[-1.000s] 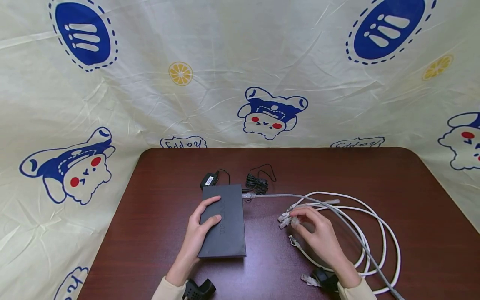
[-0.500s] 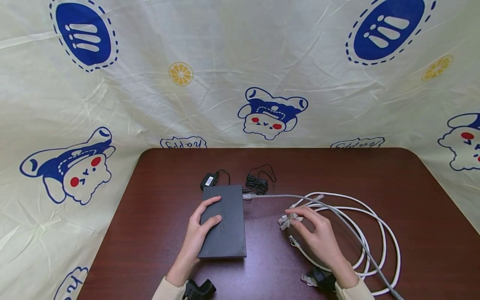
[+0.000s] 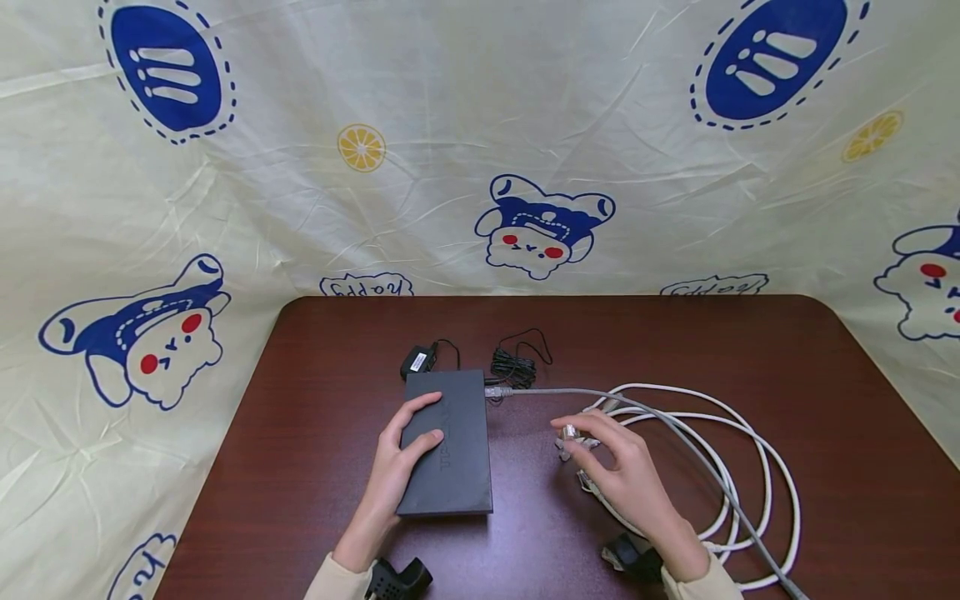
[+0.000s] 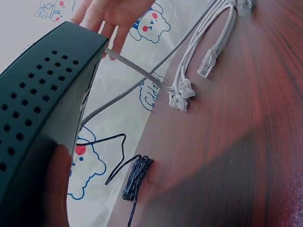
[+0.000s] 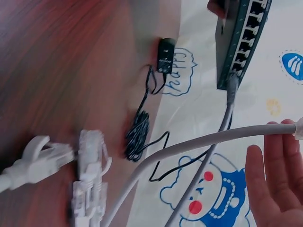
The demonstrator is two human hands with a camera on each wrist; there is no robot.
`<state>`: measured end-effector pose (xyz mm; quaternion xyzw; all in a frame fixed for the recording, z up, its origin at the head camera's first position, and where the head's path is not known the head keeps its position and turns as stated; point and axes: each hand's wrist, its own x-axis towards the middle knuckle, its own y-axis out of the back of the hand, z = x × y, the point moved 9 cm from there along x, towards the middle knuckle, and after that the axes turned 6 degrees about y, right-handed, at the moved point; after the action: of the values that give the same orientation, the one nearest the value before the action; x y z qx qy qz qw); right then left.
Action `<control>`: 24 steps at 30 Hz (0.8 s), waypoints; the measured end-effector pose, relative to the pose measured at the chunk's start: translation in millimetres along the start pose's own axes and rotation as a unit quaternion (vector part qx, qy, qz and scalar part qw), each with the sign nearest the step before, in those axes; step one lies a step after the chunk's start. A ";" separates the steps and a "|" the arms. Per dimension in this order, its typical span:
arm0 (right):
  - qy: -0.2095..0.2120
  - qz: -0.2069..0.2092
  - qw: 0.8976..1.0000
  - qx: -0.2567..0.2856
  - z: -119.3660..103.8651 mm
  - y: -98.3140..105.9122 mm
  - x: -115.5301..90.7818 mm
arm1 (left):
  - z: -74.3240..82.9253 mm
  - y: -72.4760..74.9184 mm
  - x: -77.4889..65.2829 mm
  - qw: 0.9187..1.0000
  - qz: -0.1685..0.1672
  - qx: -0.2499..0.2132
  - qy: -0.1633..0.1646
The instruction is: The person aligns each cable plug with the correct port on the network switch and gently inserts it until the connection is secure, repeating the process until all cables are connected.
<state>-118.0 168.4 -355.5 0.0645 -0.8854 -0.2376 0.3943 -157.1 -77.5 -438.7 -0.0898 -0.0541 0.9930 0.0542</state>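
Note:
My left hand [image 3: 405, 454] grips a dark grey network switch [image 3: 461, 467] by its left side, thumb and index finger on the top face. A row of ports [image 5: 245, 46] shows along the switch's edge in the right wrist view. One grey Ethernet cable [image 3: 555, 391] is plugged into the far end of that row. To the right of the switch, my right hand [image 3: 630, 479] pinches the clear plug [image 3: 570, 432] of another Ethernet cable [image 5: 213, 137], apart from the ports. Its cable runs back toward the white coil.
White Ethernet cables [image 3: 795, 492] lie coiled on the right of the brown table [image 3: 337, 375], with several loose plugs [image 4: 182, 97] at their near end. Behind the switch are a black power adapter [image 3: 417, 361] and a bundled black cord [image 3: 513, 367]. A patterned cloth [image 3: 420, 225] hangs behind.
My right hand has moved left toward the switch, carrying the pinched plug away from the other plugs. The left hand and the switch stay in place.

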 end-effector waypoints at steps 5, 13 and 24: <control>-0.006 -0.014 1.000 0.017 -6.7 -6.1 5.0 | 0.0 -0.2 0.4 1.000 0.003 -0.002 0.000; 0.023 -0.027 0.999 0.027 -19.4 -12.9 13.3 | -1.2 0.7 1.3 1.000 0.006 -0.003 0.000; 0.011 -0.062 0.998 0.002 -16.6 -18.8 17.1 | -1.0 -0.1 0.1 1.000 0.001 -0.007 0.000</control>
<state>-118.9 140.6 -343.4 0.1224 -0.8757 -0.2592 0.3886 -157.0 -77.3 -439.7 -0.0903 -0.0606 0.9927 0.0523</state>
